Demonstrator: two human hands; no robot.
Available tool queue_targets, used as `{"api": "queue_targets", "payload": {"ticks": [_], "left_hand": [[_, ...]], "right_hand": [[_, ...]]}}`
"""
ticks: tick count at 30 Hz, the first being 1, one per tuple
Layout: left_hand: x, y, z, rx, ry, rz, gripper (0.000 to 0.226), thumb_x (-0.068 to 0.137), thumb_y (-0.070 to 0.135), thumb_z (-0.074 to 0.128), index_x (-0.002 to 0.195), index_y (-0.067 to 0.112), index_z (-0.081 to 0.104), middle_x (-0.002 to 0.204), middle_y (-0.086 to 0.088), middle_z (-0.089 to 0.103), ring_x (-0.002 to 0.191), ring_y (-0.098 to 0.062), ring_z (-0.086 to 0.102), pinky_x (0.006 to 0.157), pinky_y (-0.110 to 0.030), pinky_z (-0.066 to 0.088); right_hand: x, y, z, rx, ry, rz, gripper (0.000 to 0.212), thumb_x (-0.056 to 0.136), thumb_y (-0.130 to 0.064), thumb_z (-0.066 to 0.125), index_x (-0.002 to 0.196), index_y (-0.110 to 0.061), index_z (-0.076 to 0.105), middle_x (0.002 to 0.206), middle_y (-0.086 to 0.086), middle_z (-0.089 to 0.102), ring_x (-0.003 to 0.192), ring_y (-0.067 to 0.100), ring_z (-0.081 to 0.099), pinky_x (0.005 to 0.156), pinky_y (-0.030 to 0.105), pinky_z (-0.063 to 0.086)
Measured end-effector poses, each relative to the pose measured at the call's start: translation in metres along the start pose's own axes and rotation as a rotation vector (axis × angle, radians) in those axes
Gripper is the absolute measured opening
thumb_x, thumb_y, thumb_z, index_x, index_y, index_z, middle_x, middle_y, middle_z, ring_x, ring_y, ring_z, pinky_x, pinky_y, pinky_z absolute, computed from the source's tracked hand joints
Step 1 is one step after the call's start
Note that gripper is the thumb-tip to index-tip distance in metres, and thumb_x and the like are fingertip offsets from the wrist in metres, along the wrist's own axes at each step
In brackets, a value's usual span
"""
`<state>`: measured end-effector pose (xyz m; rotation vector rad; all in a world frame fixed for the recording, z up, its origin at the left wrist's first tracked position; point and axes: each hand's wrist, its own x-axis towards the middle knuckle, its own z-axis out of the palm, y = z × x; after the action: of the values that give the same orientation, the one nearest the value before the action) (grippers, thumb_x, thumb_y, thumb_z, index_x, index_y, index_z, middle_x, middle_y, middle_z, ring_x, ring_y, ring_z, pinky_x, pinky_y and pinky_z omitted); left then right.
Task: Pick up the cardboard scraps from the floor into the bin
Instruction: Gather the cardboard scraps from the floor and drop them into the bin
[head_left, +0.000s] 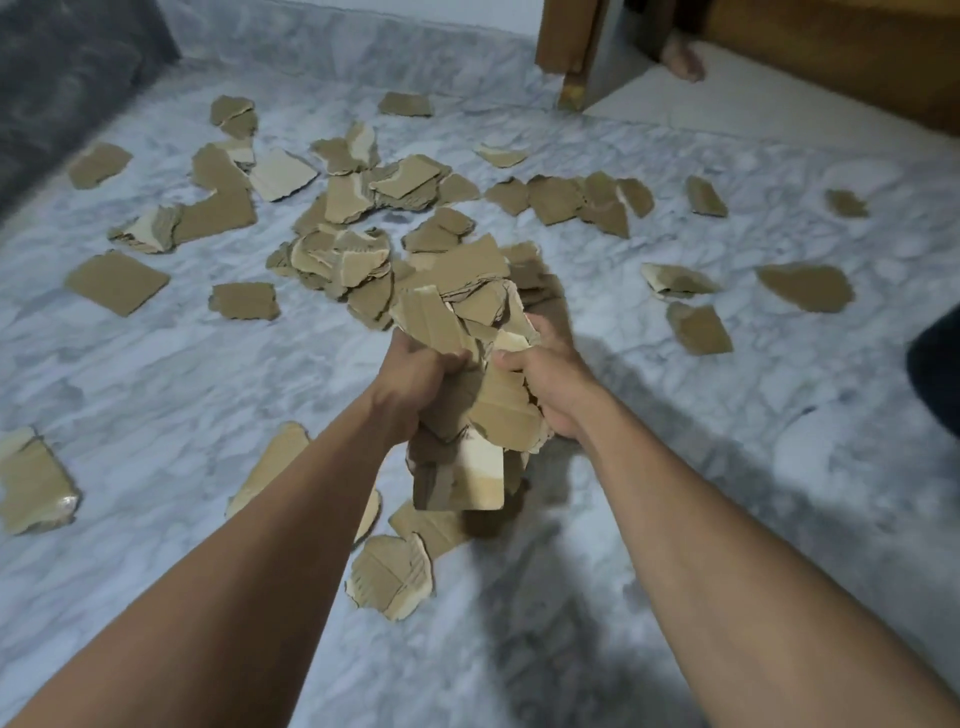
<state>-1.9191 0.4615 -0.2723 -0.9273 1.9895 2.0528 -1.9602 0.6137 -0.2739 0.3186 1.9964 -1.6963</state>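
Both hands clutch a bundle of scraps above the floor.
The left hand (415, 374) and right hand (545, 379) squeeze the bundle (478, 415) between them; more scraps (343, 249) litter the marble floor (727, 467).

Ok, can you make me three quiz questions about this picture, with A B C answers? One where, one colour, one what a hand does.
1. Where is the bundle of scraps?
A) between left hand and right hand
B) on a chair
C) in a bin

2. What colour is the floor?
A) red
B) grey-white
C) green

3. What is the left hand doing?
A) hanging empty
B) waving
C) gripping scraps

Answers:
1 A, both hands press it between them.
2 B, pale veined marble.
3 C, it curls round cardboard.
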Motion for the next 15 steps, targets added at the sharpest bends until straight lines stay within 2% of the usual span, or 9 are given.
{"api": "queue_targets", "payload": {"ticks": [2,4,6,7,9,11,13,14,15], "left_hand": [[-0.010,0.012,0.026,0.031,-0.065,0.004,0.049,0.074,0.012,0.082,0.117,0.010,0.061,0.105,-0.010,0.073,0.102,-0.030,0.069,0.094,-0.051,0.055],[-0.022,0.024,0.059,0.062,-0.129,0.019,0.046,0.072,0.011,0.082,0.114,0.010,0.063,0.104,-0.010,0.074,0.102,-0.030,0.070,0.096,-0.050,0.055],[-0.035,0.041,0.098,0.064,-0.185,0.036,0.042,0.072,0.013,0.082,0.110,0.011,0.064,0.103,-0.011,0.073,0.102,-0.032,0.070,0.092,-0.047,0.057],[-0.042,0.050,0.118,0.070,-0.211,0.054,0.044,0.072,0.016,0.084,0.111,0.009,0.065,0.102,-0.011,0.073,0.101,-0.032,0.070,0.088,-0.044,0.058],[-0.050,0.066,0.162,0.081,-0.238,0.107,0.054,0.072,0.020,0.087,0.118,0.008,0.062,0.101,-0.007,0.073,0.095,-0.026,0.070,0.077,-0.036,0.058],[-0.062,0.084,0.210,0.059,-0.289,0.180,0.052,0.079,0.012,0.084,0.122,0.017,0.054,0.102,-0.002,0.069,0.091,-0.019,0.067,0.073,-0.034,0.056],[-0.080,0.108,0.259,0.040,-0.354,0.235,0.053,0.082,0.006,0.080,0.122,0.024,0.050,0.106,-0.001,0.068,0.097,-0.022,0.068,0.076,-0.038,0.059],[-0.090,0.121,0.284,0.038,-0.389,0.264,0.054,0.083,0.006,0.079,0.123,0.024,0.049,0.107,-0.002,0.068,0.098,-0.023,0.068,0.074,-0.038,0.059],[-0.097,0.134,0.309,0.043,-0.415,0.299,0.054,0.083,0.006,0.079,0.123,0.025,0.048,0.108,-0.002,0.067,0.098,-0.024,0.068,0.072,-0.039,0.060]], "right_hand": [[-0.016,-0.004,-0.031,0.047,0.047,-0.004,0.060,0.091,-0.003,0.068,0.142,-0.026,0.048,0.121,0.004,0.069,0.099,0.019,0.068,0.068,0.029,0.055],[-0.032,-0.009,-0.066,0.079,0.100,-0.020,0.070,0.090,-0.003,0.068,0.149,-0.030,0.042,0.132,0.000,0.064,0.109,0.019,0.065,0.081,0.034,0.058],[-0.045,-0.019,-0.105,0.083,0.155,-0.083,0.086,0.088,-0.002,0.069,0.155,-0.039,0.031,0.152,-0.007,0.047,0.128,0.019,0.054,0.103,0.041,0.051],[-0.052,-0.025,-0.126,0.077,0.171,-0.118,0.089,0.089,0.000,0.069,0.156,-0.042,0.028,0.157,-0.010,0.038,0.134,0.018,0.048,0.110,0.042,0.046],[-0.063,-0.038,-0.170,0.054,0.201,-0.179,0.088,0.091,-0.001,0.068,0.156,-0.043,0.027,0.163,-0.008,0.029,0.137,0.017,0.044,0.111,0.040,0.044],[-0.078,-0.052,-0.218,0.046,0.247,-0.219,0.085,0.092,-0.002,0.067,0.157,-0.043,0.029,0.164,-0.005,0.028,0.130,0.012,0.046,0.099,0.027,0.051],[-0.094,-0.069,-0.269,0.058,0.318,-0.244,0.083,0.094,-0.001,0.065,0.158,-0.040,0.028,0.157,-0.008,0.034,0.111,0.005,0.052,0.071,0.011,0.052],[-0.101,-0.080,-0.294,0.071,0.347,-0.257,0.083,0.094,-0.001,0.065,0.158,-0.040,0.028,0.151,-0.010,0.037,0.102,0.005,0.057,0.063,0.012,0.053],[-0.104,-0.090,-0.322,0.078,0.375,-0.272,0.083,0.094,-0.002,0.066,0.158,-0.040,0.028,0.154,-0.009,0.037,0.096,0.006,0.060,0.062,0.016,0.056]]}}
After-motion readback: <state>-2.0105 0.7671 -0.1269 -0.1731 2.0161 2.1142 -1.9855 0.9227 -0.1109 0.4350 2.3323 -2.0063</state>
